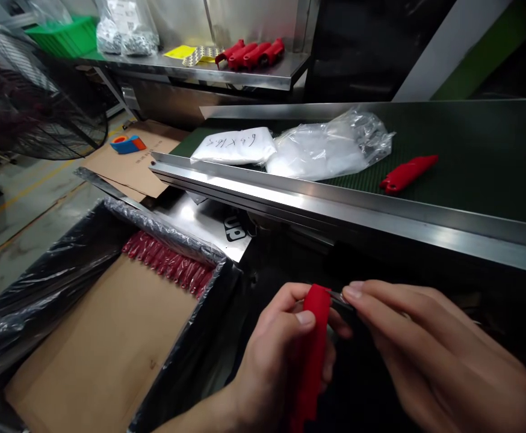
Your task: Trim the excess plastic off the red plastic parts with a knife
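My left hand (269,343) is closed around a long red plastic part (316,337), thumb on its near face, holding it roughly upright. Pinched in the fingers of my right hand (416,337) is a thin metal blade (340,299). Its tip meets the upper right edge of the red part, and my fingers hide most of its length. Both hands are in front of the conveyor's metal rail. Another red plastic part (408,174) lies on the green conveyor belt (479,159), beyond my right hand.
Bags of white sleeves (330,147) lie on the belt beside a labelled white pack (233,146). A lined box (86,355) at left holds a row of wrapped red parts (168,261). Several red parts (254,54) sit on the metal shelf. A fan (32,90) stands far left.
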`<state>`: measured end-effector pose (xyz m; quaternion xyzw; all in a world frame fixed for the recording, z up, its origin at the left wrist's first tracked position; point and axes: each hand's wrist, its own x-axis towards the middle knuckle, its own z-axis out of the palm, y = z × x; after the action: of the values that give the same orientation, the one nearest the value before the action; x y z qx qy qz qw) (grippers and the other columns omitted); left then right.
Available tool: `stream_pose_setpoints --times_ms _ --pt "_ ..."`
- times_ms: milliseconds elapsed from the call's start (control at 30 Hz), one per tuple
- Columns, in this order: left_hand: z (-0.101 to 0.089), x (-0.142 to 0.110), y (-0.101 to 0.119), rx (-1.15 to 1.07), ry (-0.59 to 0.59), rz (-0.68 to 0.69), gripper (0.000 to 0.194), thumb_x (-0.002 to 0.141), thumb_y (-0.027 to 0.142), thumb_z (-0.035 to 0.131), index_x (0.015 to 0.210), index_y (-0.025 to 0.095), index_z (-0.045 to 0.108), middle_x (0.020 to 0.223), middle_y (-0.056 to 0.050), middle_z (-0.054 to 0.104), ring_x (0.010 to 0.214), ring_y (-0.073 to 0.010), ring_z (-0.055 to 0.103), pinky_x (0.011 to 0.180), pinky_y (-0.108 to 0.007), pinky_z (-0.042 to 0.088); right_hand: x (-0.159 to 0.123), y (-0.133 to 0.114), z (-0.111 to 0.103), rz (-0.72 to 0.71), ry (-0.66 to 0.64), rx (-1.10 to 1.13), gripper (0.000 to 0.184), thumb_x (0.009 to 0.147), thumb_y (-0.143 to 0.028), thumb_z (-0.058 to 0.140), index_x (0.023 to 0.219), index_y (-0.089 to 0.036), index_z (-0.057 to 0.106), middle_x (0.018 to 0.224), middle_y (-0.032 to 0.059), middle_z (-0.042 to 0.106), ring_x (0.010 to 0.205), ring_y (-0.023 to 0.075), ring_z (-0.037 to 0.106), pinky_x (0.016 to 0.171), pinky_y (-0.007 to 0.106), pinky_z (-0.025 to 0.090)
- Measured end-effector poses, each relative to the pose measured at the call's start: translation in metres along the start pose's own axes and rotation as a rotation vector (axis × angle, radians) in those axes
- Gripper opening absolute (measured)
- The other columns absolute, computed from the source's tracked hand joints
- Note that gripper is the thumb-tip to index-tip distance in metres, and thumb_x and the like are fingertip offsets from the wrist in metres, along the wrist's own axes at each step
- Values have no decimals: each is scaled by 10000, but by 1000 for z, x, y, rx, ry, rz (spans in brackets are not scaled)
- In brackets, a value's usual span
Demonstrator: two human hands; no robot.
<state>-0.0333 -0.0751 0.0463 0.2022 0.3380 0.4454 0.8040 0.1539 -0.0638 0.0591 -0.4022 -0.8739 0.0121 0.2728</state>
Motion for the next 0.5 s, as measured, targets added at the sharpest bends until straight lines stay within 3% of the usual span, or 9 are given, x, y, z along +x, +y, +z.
stream_pose_setpoints --times_ms 333,500 --pt "0 0 -1 -25 -14 -20 250 851 353 531 989 144 531 899 -100 656 496 -84 504 413 -163 387 -3 4 0 -50 0 -16 438 915 -86 513 1342 -181 540 1202 73 624 1065 166 592 835 279 488" --pt "-2 -1 -1 -7 -8 1 239 851 345 528 966 135 538 867 -88 652 475 -79 503 415 -165 381 -5 -4 3 48 22 24 422 935 -89 474 1341 -185 542 1195 73 617 1064 174 573 876 307 457"
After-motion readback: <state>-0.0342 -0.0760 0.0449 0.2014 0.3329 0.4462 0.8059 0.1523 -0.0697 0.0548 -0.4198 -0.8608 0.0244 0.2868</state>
